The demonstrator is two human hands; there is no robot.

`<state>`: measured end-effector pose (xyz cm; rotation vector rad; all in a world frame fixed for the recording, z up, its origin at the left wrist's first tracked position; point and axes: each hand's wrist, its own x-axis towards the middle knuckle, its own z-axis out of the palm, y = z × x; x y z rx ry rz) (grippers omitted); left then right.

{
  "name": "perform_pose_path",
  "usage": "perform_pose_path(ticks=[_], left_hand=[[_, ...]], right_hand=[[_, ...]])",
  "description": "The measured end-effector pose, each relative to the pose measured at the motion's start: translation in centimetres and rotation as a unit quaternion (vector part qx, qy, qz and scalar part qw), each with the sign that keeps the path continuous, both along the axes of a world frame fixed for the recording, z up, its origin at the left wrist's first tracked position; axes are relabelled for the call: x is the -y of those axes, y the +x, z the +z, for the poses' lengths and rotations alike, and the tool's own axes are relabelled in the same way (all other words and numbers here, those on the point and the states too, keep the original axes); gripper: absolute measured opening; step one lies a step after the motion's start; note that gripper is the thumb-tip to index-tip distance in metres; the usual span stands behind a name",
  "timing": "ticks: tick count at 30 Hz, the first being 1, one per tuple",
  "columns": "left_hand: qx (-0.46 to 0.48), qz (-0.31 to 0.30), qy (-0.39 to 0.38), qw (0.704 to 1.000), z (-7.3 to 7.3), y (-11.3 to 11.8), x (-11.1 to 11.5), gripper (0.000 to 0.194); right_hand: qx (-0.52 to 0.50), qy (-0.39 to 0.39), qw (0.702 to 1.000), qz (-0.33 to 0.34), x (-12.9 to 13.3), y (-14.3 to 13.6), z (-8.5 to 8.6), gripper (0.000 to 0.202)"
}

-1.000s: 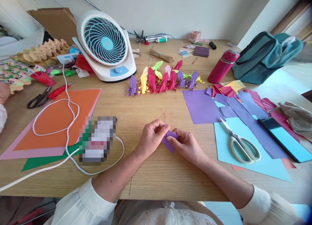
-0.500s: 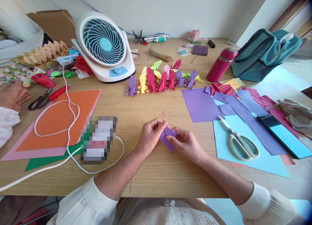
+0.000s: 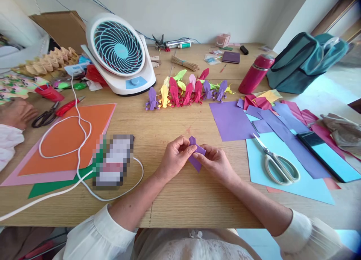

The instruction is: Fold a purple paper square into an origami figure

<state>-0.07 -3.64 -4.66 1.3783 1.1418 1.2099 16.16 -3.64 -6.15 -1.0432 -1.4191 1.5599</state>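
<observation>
A small folded purple paper (image 3: 195,163) is held between my two hands, just above the wooden table (image 3: 180,200). My left hand (image 3: 177,154) pinches its upper left part, the thumb pressed on the front. My right hand (image 3: 216,162) grips its right flap between thumb and fingers. One tip of the paper points up between the hands and another points down. Behind the hands stands a group of folded paper figures (image 3: 187,94) in purple, yellow, red, pink and green.
White-handled scissors (image 3: 282,170), a phone (image 3: 328,154) and purple sheets (image 3: 234,121) lie right; a red bottle (image 3: 256,74) stands behind. Left are a blurred phone (image 3: 114,160), white cable, orange paper (image 3: 64,139), a fan (image 3: 120,51) and another person's hand (image 3: 18,111).
The purple paper now shows a tip sticking up above the fingers, and its right flap sits slightly differently. My left thumb has shifted a little right and down across it.
</observation>
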Motion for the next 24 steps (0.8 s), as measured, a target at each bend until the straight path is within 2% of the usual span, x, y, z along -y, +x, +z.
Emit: perform_pose_path(ticks=[4, 8, 13, 18, 21, 24], left_hand=[[0.027, -0.024, -0.031, 0.999, -0.3, 0.2, 0.0, 0.037], [0.044, -0.019, -0.037, 0.998, -0.4, 0.4, 0.0, 0.039], [0.069, -0.034, -0.048, 0.996, 0.0, -0.1, -0.2, 0.042], [0.073, -0.072, -0.078, 0.992, -0.2, -0.3, -0.3, 0.042], [0.020, 0.004, -0.026, 0.999, -0.6, -0.1, -0.2, 0.035], [-0.034, 0.091, 0.059, 0.994, -0.6, 0.2, 0.2, 0.032]], right_hand=[[0.005, 0.022, 1.000, -0.013, 0.4, -0.1, 0.3, 0.036], [-0.001, 0.039, 0.999, -0.034, 0.6, -0.2, 0.6, 0.034], [-0.007, 0.024, 1.000, 0.004, 0.5, -0.4, 0.6, 0.033], [0.073, 0.049, 0.996, 0.032, 1.1, -0.4, 0.7, 0.038], [0.113, 0.074, 0.991, 0.009, 1.1, -0.3, 0.7, 0.038], [0.124, 0.060, 0.990, -0.022, 0.8, -0.2, 0.7, 0.039]])
